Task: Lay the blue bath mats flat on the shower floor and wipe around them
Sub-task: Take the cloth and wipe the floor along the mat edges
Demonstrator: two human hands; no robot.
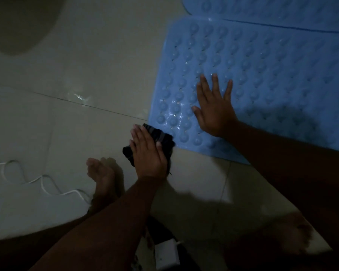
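Observation:
A blue bath mat point(262, 75) with rows of round bumps lies flat on the pale tiled floor, filling the right half of the view. A second blue mat point(282, 10) lies beyond it at the top right, their edges touching. My right hand point(213, 108) rests palm down on the near mat's left part, fingers spread. My left hand point(147, 153) presses flat on a dark striped cloth point(160, 136) on the floor tile, right at the near mat's lower left corner. The cloth's far edge touches the mat.
My bare left foot point(102, 177) stands on the tile left of the cloth; my right foot point(294, 231) is at the lower right. A white cable point(37, 178) snakes over the floor at left, and a white box point(166, 255) sits at the bottom. Wet patches shine on the tile point(80, 96).

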